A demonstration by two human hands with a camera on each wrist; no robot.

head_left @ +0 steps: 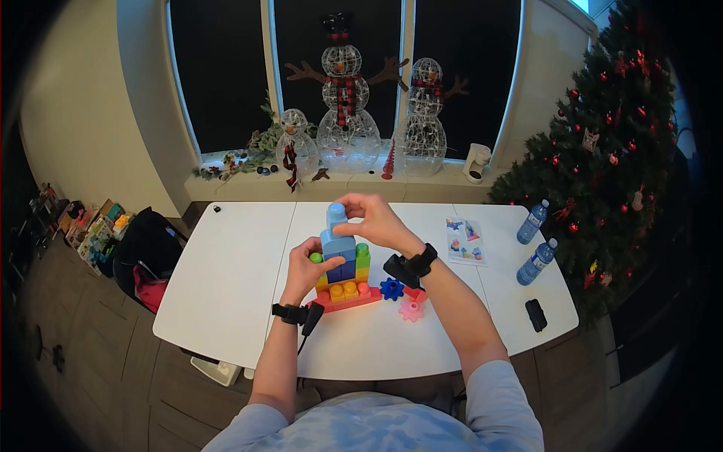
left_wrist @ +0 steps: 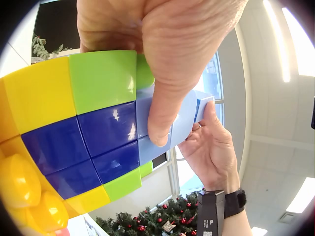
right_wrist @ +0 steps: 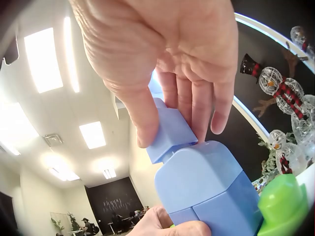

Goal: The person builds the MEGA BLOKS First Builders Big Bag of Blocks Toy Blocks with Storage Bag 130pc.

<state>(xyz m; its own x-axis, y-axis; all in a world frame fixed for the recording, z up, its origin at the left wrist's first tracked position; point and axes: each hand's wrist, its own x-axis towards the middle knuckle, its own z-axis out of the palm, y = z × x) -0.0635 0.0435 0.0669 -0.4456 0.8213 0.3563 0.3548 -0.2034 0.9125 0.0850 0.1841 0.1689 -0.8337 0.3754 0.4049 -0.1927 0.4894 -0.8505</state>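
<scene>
A tower of toy building blocks stands on a red base point(head_left: 350, 303), with orange, yellow, green and dark blue blocks point(left_wrist: 108, 128) stacked in it. Near its top, my left hand point(head_left: 304, 273) grips the sides of the light blue blocks point(right_wrist: 202, 174), its thumb lying across their face. Above that, my right hand point(head_left: 374, 223) pinches a small light blue block point(right_wrist: 172, 132) between thumb and fingers. This small block sits tilted over the rounded light blue one, a narrow gap showing between them. A green block point(right_wrist: 283, 201) with a round stud rises beside them.
Right of the tower lie a blue gear point(head_left: 391, 288) and a pink gear point(head_left: 411, 309). A picture sheet point(head_left: 467, 242), two water bottles point(head_left: 532, 222) and a black case point(head_left: 535, 315) are on the white table's point(head_left: 218, 294) right side. Lit snowmen stand behind it.
</scene>
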